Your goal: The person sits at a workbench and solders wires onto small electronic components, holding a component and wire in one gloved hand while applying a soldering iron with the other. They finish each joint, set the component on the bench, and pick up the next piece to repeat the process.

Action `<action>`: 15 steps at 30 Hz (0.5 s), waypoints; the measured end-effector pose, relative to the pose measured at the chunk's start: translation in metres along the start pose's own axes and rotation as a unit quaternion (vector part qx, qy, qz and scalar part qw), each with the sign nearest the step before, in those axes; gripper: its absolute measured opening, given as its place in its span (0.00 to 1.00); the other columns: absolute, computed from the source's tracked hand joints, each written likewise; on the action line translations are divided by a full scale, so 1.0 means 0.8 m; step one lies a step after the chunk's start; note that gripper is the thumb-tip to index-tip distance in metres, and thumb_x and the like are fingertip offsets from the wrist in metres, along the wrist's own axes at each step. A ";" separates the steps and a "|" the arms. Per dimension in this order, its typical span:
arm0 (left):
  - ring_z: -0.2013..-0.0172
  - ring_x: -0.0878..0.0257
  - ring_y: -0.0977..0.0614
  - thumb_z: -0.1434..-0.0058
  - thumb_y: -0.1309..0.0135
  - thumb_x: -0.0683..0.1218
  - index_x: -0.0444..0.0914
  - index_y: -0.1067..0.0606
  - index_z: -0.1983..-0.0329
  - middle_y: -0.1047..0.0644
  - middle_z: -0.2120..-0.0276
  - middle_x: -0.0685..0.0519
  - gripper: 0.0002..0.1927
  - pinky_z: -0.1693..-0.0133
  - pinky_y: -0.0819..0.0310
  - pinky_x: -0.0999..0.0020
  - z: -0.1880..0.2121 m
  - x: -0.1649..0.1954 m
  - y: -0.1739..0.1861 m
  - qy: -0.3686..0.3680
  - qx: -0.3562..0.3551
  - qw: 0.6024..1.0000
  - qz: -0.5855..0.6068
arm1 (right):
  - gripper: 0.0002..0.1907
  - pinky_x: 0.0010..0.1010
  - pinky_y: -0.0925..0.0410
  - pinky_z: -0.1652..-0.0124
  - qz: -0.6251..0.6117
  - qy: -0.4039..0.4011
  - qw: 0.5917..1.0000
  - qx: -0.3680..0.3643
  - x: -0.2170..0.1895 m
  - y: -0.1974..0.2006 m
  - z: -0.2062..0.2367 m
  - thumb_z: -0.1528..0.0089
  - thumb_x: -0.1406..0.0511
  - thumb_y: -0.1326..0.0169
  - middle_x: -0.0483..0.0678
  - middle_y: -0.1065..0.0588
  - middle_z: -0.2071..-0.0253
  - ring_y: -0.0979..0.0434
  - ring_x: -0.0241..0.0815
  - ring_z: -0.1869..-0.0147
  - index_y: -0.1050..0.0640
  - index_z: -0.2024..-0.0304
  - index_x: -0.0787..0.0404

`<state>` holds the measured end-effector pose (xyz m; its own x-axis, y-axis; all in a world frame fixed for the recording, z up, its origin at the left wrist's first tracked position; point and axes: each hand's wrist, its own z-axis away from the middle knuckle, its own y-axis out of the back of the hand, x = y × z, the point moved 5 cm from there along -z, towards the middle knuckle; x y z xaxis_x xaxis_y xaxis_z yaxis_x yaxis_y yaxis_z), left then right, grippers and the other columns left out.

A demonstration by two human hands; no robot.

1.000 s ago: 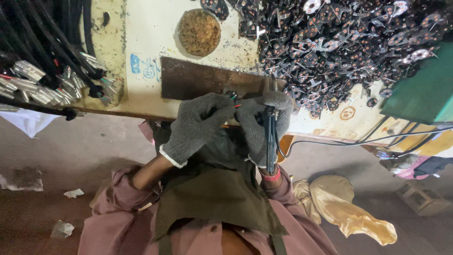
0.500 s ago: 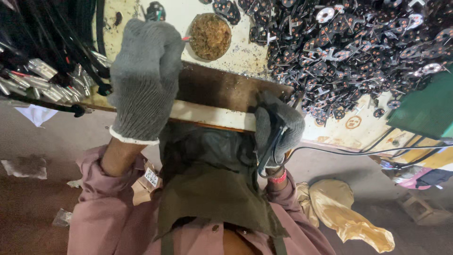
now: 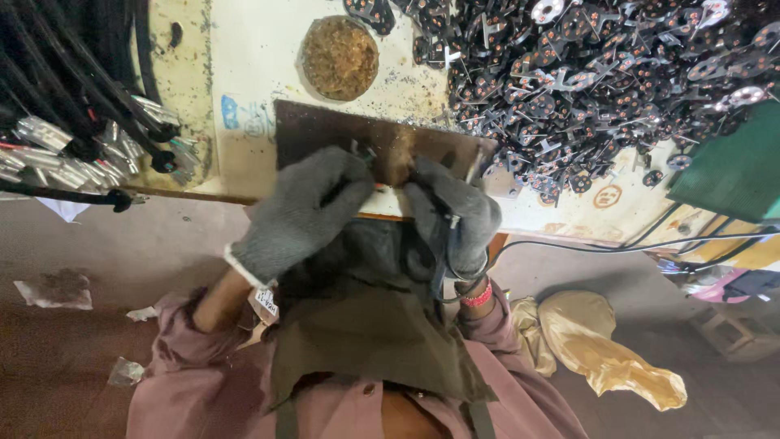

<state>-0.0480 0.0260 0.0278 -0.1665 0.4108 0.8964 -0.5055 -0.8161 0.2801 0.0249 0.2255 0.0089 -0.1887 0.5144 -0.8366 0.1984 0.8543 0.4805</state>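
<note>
**Both gloves down at the bench edge**

Left hand [image 3: 305, 213], grey knit glove, fingers curled, pinching a small metal piece [image 3: 363, 154] against the dark scuffed plate [image 3: 382, 142]. Right hand [image 3: 455, 215] is clenched on a corded tool [image 3: 445, 244]. One piece in hand; a glinting black heap of parts [image 3: 601, 81] waits beyond, looking largely untouched.

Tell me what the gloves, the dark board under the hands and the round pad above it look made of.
Gloves on the left hand and right hand: grey knitted fabric, fuzzy and matte. Dark board: flat brown sheet with scorched-looking patches, possibly wood or fibreboard. Round pad: coarse brownish mesh, perhaps metal wool; unclear.
</note>
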 end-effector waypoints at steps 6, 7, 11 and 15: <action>0.59 0.43 0.19 0.36 0.44 0.48 0.39 0.23 0.58 0.22 0.60 0.45 0.09 0.60 0.26 0.50 0.005 -0.031 -0.055 -0.014 -0.096 0.992 -0.081 | 0.13 0.32 0.23 0.52 0.045 -0.044 0.991 -0.115 0.024 -0.004 0.014 0.37 0.72 0.42 0.53 0.17 0.52 0.14 0.47 0.52 0.20 0.49 0.62; 0.59 0.43 0.19 0.36 0.44 0.47 0.40 0.23 0.57 0.23 0.58 0.44 0.08 0.59 0.26 0.50 0.005 -0.025 -0.052 -0.026 -0.089 0.991 -0.099 | 0.13 0.32 0.23 0.52 0.042 -0.037 0.992 -0.115 0.022 -0.003 0.013 0.38 0.73 0.41 0.53 0.18 0.52 0.14 0.47 0.52 0.20 0.49 0.62; 0.51 0.43 0.19 0.36 0.46 0.44 0.41 0.25 0.54 0.23 0.50 0.46 0.08 0.56 0.24 0.51 -0.001 0.010 -0.031 -0.167 -0.010 0.971 -0.168 | 0.15 0.34 0.24 0.48 -0.008 -0.021 0.995 -0.102 0.006 -0.010 0.001 0.36 0.74 0.40 0.55 0.20 0.48 0.15 0.49 0.47 0.22 0.47 0.64; 0.53 0.45 0.20 0.33 0.44 0.46 0.39 0.26 0.51 0.24 0.52 0.47 0.10 0.54 0.23 0.52 -0.008 0.011 -0.033 -0.188 0.030 0.961 -0.199 | 0.16 0.33 0.24 0.48 -0.028 -0.050 0.998 0.019 -0.002 -0.003 -0.008 0.37 0.75 0.37 0.51 0.20 0.50 0.16 0.46 0.48 0.23 0.48 0.63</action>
<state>-0.0417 0.0539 0.0263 0.3523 0.5287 0.7723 -0.4140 -0.6520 0.6352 0.0183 0.2233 0.0105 -0.1032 0.4542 -0.8849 0.2274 0.8769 0.4236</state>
